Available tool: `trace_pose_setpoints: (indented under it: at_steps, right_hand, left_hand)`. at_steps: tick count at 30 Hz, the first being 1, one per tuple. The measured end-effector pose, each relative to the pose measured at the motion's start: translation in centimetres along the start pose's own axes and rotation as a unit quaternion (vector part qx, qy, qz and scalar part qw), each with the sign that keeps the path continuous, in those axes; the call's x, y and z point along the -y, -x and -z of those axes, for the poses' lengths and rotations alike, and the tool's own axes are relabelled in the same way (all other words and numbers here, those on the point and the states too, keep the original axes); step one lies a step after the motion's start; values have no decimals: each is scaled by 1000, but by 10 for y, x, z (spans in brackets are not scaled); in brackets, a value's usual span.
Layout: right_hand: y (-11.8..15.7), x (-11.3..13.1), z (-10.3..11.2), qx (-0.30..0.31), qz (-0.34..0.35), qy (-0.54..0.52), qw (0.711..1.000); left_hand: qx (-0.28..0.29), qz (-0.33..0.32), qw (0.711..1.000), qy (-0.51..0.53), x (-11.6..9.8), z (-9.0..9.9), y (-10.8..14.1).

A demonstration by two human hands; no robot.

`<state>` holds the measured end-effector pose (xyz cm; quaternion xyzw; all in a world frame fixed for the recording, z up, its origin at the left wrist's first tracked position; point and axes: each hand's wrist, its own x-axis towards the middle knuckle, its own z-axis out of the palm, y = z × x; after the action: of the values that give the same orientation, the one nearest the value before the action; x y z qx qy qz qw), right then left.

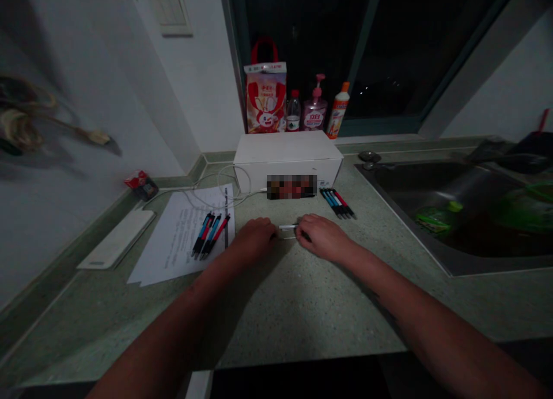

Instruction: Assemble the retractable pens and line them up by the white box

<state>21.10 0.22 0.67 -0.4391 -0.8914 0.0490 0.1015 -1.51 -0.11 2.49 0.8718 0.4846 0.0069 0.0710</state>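
My left hand (256,238) and my right hand (323,238) face each other just above the counter, fingers curled in a pinch. A slim white and silver pen (288,227) spans the gap, one end at each hand's fingertips; the ends are hidden by my fingers. Just below it is a thin pale line (287,238), too small to make out. Left of my left hand, several blue and red pens (209,236) lie on printed papers (173,238). Beyond my right hand, several more pens (337,203) lie side by side in a row.
A white box (287,148) stands behind a blurred-out phone (291,187) with a white cable (207,206). Bottles (314,112) and a bag (265,99) stand behind the box. The sink (449,271) is at right, a white flat case (118,240) at left.
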Motion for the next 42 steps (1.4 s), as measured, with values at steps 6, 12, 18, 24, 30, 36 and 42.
trace_pose_setpoints:
  at_steps: [6, 12, 18, 24, 30, 36, 42]
  right_hand:
    - [2, -2, 2, 9, -5, -9, 1000]
    - [0, 3, 1, 5, -16, -12, 1000]
    - [-1, 4, -1, -11, -19, -19, 1000]
    - [2, 9, 3, -66, -3, -103, 992]
    - [3, 16, 3, -63, 64, -132, 987]
    - [3, 7, 6, -99, -26, -150, 983]
    - [0, 5, 3, -101, -55, -181, 977]
  left_hand:
    - [-11, 29, 999, 7, 6, 2, 1]
    - [-25, 40, 998, 34, 3, -6, -3]
    - [-75, 70, 991, 87, 6, -5, 0]
    - [-124, 120, 932, 318, 4, -12, -1]
    - [-86, 48, 865, 492, -8, -23, -3]
    - [-129, 90, 893, 422, -7, -20, -2]
    - [-128, 74, 937, 316, -5, -14, -2]
